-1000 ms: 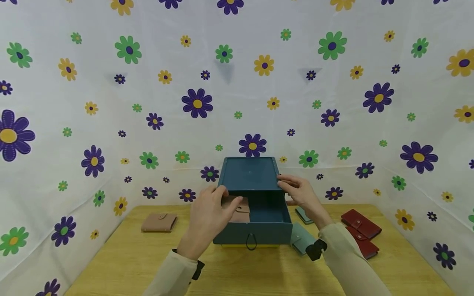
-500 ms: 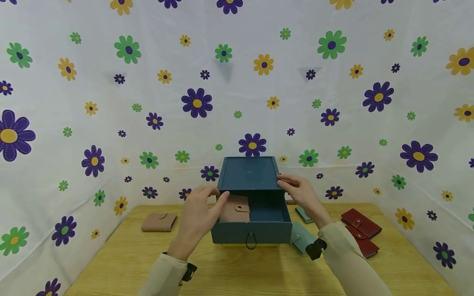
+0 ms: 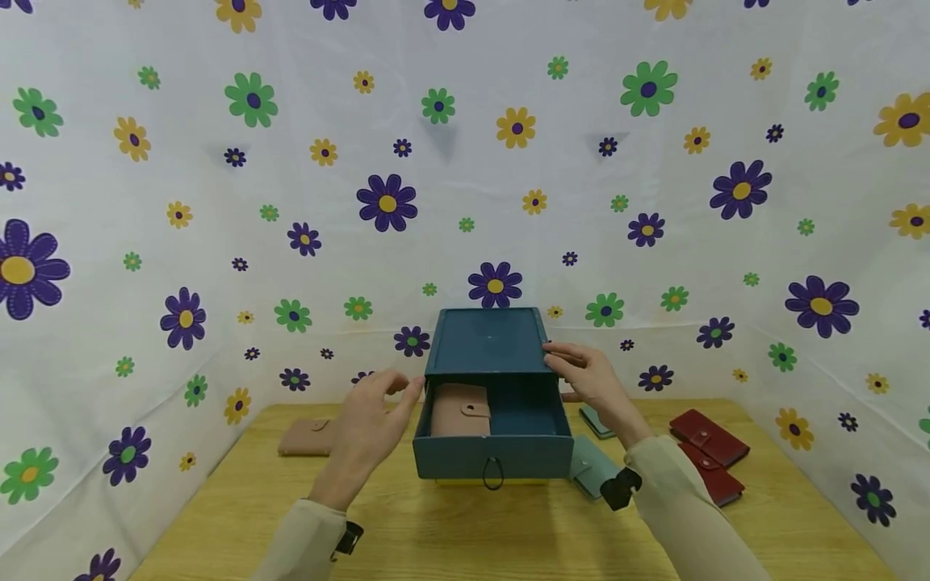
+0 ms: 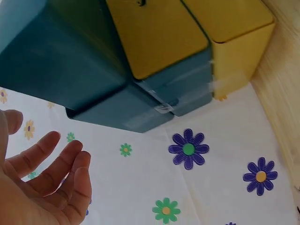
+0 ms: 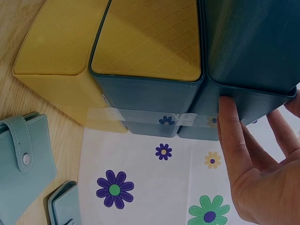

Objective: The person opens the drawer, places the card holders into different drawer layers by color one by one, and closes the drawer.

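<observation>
A dark teal drawer cabinet (image 3: 488,340) stands at the middle of the table, its top drawer (image 3: 458,458) pulled out toward me. Inside the drawer's left half lies a pinkish-tan snap wallet (image 3: 460,411); the right half shows bare bottom. My left hand (image 3: 363,424) hovers just left of the drawer, fingers loosely bent and holding nothing. In the left wrist view those fingertips (image 4: 80,159) are apart from the cabinet's side. My right hand (image 3: 596,383) rests against the cabinet's top right edge, and the right wrist view shows a straight finger (image 5: 229,122) touching its side.
Another tan wallet (image 3: 305,438) lies at the left. Right of the cabinet are a pale teal wallet (image 3: 592,468) and a smaller teal one (image 3: 596,421) behind it. Two dark red wallets (image 3: 708,436) overlap farther right. Yellow-fronted drawers (image 5: 150,42) sit below the teal one.
My left hand has withdrawn from over the wallet in the drawer, moving left and leaving that wallet in full view. The right hand stays at the cabinet's edge.
</observation>
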A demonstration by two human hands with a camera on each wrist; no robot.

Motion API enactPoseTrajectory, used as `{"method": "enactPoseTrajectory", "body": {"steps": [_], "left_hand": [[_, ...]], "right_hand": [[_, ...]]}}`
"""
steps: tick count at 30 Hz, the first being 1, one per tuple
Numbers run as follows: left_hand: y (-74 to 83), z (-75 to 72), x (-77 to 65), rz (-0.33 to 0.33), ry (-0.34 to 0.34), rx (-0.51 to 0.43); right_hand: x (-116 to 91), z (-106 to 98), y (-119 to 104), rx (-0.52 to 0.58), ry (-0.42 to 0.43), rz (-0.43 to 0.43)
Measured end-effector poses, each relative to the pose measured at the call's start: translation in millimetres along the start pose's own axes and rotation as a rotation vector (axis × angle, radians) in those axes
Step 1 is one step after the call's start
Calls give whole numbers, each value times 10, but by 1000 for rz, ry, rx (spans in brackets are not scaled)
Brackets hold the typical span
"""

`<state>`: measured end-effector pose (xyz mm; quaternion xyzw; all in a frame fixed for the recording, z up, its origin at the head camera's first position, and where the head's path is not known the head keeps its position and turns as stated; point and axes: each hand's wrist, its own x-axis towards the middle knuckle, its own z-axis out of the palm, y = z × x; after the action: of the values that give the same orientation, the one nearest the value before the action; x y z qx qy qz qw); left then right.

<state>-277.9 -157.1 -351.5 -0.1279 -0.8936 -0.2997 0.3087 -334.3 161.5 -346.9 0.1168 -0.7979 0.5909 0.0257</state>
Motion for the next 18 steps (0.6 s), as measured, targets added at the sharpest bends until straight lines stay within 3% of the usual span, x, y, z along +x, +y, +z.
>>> {"method": "enactPoseTrajectory", "body": {"steps": [12, 18], "left_hand": [[-339, 41, -110, -107, -45, 38], [-494, 69, -156, -99, -80, 103]], "right_hand": [[-5, -1, 21, 7, 3, 12], [-6, 1, 6, 8, 4, 8]]}}
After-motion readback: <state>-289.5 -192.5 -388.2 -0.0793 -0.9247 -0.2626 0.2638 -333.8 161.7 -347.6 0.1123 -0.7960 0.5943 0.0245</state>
